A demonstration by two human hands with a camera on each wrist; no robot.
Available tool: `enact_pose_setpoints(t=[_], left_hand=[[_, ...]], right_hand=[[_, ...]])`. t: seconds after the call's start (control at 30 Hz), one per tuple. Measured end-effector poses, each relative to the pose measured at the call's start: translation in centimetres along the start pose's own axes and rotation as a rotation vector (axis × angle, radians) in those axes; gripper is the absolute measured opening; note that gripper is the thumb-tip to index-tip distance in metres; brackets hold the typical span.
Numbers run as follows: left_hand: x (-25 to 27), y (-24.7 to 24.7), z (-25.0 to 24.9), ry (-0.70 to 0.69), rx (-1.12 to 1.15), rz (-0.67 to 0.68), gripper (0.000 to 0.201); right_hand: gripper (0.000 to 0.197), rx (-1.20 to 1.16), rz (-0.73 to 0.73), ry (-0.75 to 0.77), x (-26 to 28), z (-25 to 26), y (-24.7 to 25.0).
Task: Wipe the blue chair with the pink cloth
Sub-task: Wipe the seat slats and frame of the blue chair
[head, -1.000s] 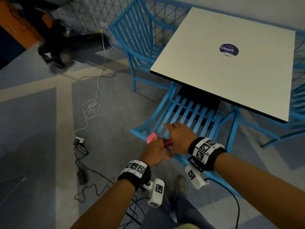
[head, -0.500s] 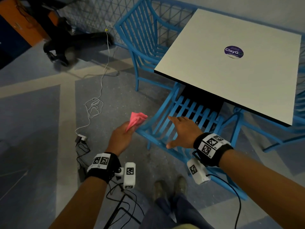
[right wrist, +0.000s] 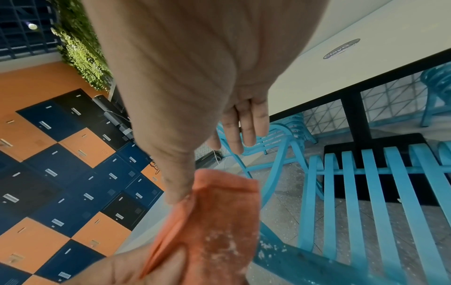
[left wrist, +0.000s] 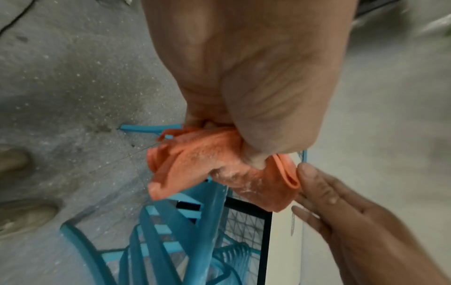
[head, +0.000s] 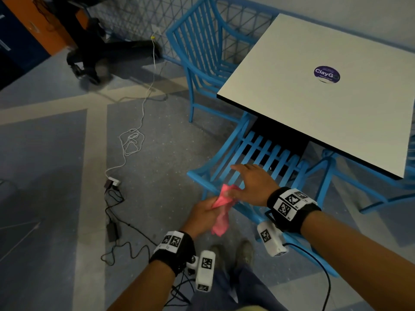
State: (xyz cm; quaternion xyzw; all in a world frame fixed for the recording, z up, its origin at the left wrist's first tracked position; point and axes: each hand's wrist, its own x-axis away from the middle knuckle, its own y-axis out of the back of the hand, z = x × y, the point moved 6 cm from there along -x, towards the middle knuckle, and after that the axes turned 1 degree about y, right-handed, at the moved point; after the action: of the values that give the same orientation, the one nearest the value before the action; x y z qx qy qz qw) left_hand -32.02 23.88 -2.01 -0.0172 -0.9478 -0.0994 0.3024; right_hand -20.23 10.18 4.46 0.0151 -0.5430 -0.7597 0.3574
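Note:
The blue chair [head: 267,149] is pushed in under the white table, its slatted back towards me. My left hand [head: 202,213] grips the bunched pink cloth [head: 221,212] just in front of the chair's top rail. In the left wrist view the cloth [left wrist: 195,164] hangs from my fist above the chair [left wrist: 207,221]. My right hand [head: 251,182] hovers over the slats with straight fingers [right wrist: 244,125], its thumb against the cloth [right wrist: 219,212]. White dust speckles the cloth and the rail.
The white table [head: 314,108] overhangs the chair's seat. A second blue chair [head: 202,41] stands behind it at the left. White and black cables [head: 132,140] and a power adapter [head: 111,230] lie on the floor at the left. My shoes [head: 244,250] stand below.
My left hand swung the cloth out to the left, away from the chair, then brought it back to the right hand at the top rail. The right hand stayed over the slats.

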Motion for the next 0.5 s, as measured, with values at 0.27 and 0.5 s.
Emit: enact_pose_setpoints(t=[0.27,0.5], left_hand=[[0.8,10.6,-0.8,-0.019,0.067,-0.443,0.018],[-1.7,4.1,-0.4,0.022,0.036,-0.242,0.030]], right_hand=[[0.077,-0.032,-0.041,-0.036,0.1,-0.4,0.4],[0.073,0.010,-0.037,-0.044,0.2,-0.1,-0.2]])
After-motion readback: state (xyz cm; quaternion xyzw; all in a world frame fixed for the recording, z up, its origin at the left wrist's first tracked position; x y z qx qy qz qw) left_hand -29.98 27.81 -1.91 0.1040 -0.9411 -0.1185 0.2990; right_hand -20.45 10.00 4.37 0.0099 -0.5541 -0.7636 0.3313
